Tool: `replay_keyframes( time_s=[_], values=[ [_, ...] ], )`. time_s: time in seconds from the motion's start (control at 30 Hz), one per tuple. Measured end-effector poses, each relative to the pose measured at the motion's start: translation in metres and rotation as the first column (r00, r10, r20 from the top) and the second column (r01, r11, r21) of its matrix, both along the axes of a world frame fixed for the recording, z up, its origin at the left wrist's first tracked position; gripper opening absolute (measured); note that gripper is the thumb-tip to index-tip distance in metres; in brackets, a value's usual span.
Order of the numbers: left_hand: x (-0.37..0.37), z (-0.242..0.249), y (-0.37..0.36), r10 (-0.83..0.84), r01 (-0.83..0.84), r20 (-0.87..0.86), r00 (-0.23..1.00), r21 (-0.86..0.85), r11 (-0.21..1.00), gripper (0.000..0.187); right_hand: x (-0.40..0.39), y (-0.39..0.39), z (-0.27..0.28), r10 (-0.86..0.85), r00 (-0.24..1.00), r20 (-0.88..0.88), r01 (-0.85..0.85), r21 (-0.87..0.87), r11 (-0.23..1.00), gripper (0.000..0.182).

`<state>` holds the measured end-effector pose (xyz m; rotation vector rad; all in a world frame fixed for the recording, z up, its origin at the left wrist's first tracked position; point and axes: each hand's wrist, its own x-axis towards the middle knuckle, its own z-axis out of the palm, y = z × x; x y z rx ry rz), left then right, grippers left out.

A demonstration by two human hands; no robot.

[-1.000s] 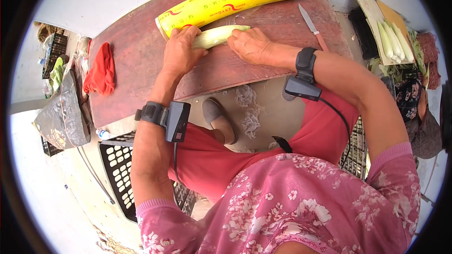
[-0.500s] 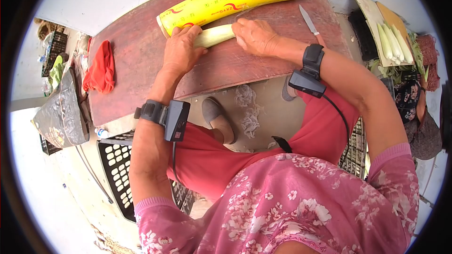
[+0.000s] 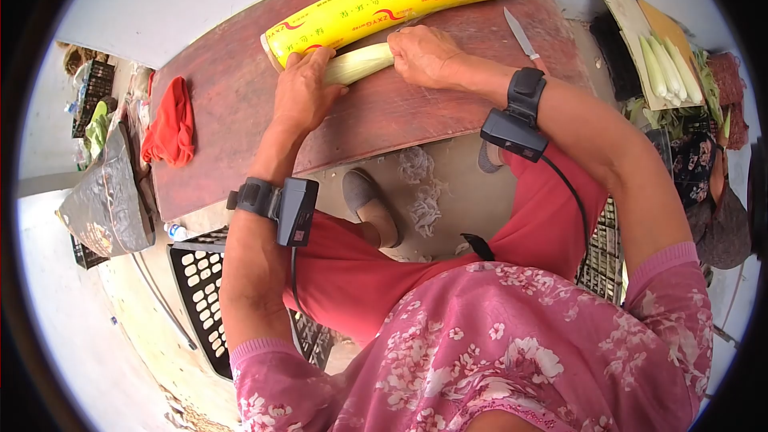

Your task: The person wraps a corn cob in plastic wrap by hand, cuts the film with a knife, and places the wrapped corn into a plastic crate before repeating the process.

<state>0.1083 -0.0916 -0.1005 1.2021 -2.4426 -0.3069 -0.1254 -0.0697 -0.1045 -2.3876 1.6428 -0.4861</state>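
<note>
A pale green ear of corn in its husk lies crosswise at the near side of a yellow roll of cling film. My left hand is closed round the corn's left end, its fingertips against the roll. At the other end, my right hand grips the tip with bent fingers. Both hands rest low over the dark red wooden table. Whether film is on the corn cannot be made out.
A knife lies at the table's right side, and a red cloth at its left. Several more ears of corn lie on a board to the right. A black crate stands below left; white scraps litter the floor.
My right hand has shifted slightly up and left in view, still gripping the corn's tip. The left hand keeps its hold. The whole view has moved a little.
</note>
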Motion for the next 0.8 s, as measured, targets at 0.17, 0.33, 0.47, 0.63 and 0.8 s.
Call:
replay_keyframes(
  time_s=[0.17,0.33,0.47,0.63,0.8],
  values=[
    [0.000,0.001,0.001,-0.021,0.022,0.029,0.999,-0.033,0.999,0.048,-0.005,0.001,-0.008,0.133,0.991,-0.005,-0.132,-0.191,0.973,0.002],
    [0.000,0.007,0.002,-0.025,0.023,0.021,0.999,0.053,0.998,0.047,-0.012,-0.006,-0.018,0.257,0.962,0.088,-0.249,-0.099,0.963,0.007],
    [-0.001,0.008,0.006,-0.019,0.019,-0.004,1.000,0.093,0.995,0.045,-0.017,-0.007,-0.012,0.306,0.938,0.163,-0.304,-0.033,0.952,0.009],
    [0.002,0.000,0.001,0.004,0.010,-0.070,0.998,0.192,0.981,0.042,-0.017,-0.012,-0.014,0.308,0.923,0.230,-0.310,-0.028,0.950,0.012],
    [0.003,-0.001,0.001,0.029,-0.010,-0.096,0.995,0.186,0.983,0.034,-0.018,-0.017,-0.013,0.273,0.916,0.294,-0.290,0.015,0.957,0.015]
  ],
)
